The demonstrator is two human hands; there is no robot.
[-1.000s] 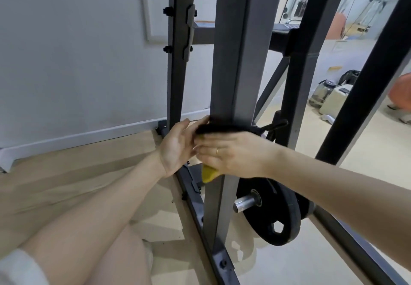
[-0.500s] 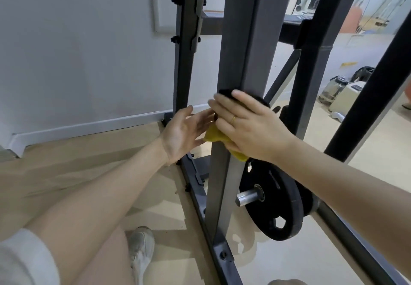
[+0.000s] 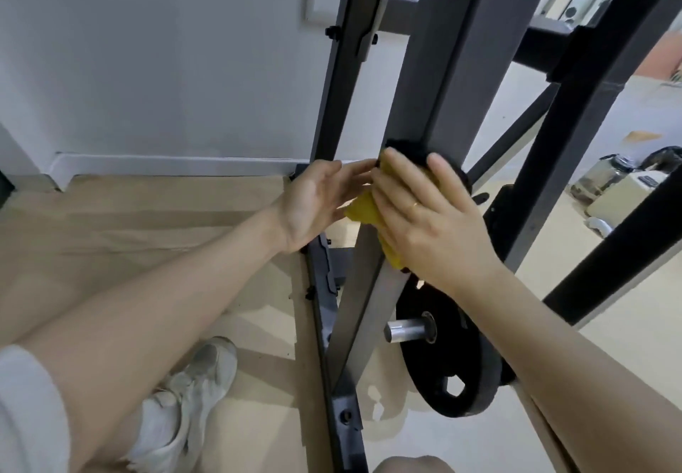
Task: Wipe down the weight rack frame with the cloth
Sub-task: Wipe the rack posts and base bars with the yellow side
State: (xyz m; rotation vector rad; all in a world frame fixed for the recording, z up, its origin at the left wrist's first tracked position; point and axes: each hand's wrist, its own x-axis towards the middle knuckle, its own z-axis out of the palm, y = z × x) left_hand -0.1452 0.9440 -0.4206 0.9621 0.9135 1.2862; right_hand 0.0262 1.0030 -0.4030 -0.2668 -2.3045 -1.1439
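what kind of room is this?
Probably a home or small gym: a steel weight rack frame, a black weight plate stored on a peg, and what may be an exercise ball behind.

Your right hand (image 3: 428, 221) hides most of the cloth (image 3: 363, 210) | frame upright (image 3: 439, 77) cut off at top | far-right appliances (image 3: 623, 181) blurred

I'm in a gym room: the dark steel weight rack frame (image 3: 435, 77) rises right under my hands, a black weight plate (image 3: 448, 362) sits on its chrome peg (image 3: 407, 329) just below my right hand, and pale flooring (image 3: 147, 210) stretches left to a white wall (image 3: 166, 48).
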